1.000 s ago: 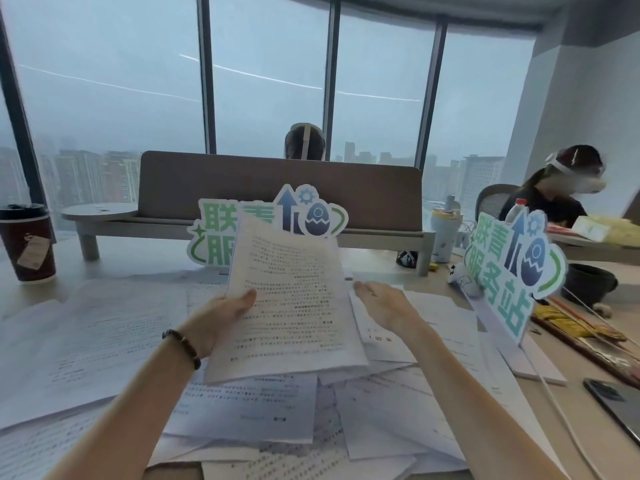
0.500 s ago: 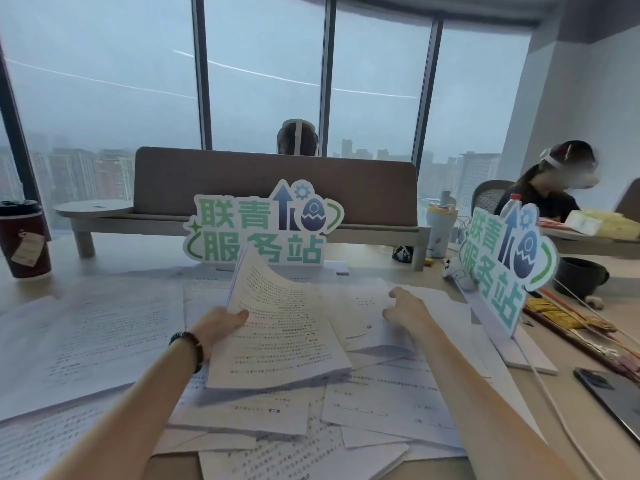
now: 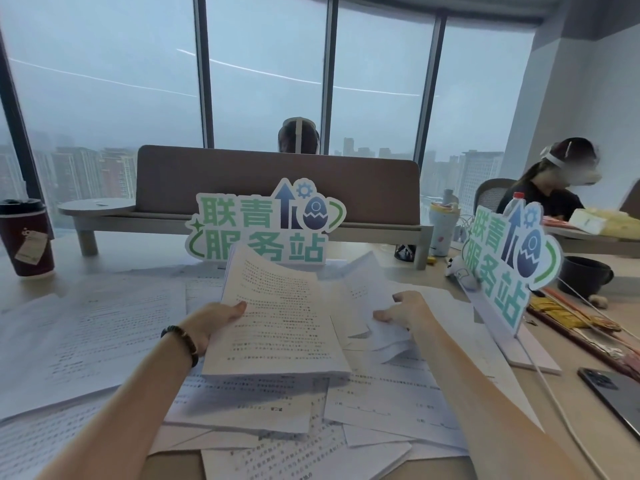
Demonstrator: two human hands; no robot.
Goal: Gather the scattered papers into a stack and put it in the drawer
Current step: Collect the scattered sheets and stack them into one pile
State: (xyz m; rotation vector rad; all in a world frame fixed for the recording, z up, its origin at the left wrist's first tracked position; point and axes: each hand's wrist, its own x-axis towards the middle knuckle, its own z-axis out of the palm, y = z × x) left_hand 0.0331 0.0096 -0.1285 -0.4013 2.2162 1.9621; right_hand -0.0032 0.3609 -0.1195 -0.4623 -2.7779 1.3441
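Observation:
My left hand (image 3: 216, 318) grips the left edge of a thin stack of printed papers (image 3: 277, 323), held tilted above the desk with its thumb on top. To its right, my right hand (image 3: 403, 310) pinches a loose white sheet (image 3: 367, 292) and lifts its far end off the pile. Many more printed sheets (image 3: 104, 327) lie scattered and overlapping across the desk, on the left, beneath the stack and toward the front edge (image 3: 311, 455). No drawer is in view.
Two green-lettered cut-out signs stand on the desk, one behind the papers (image 3: 266, 226), one at the right (image 3: 509, 261). A dark red cup (image 3: 27, 237) sits far left. A phone (image 3: 616, 393), a white cable and a black bowl (image 3: 585, 275) lie right. Two people sit beyond.
My left hand lowered the held stack toward the desk. My right hand went from open in the air down to the pile and took hold of a loose sheet, lifting it.

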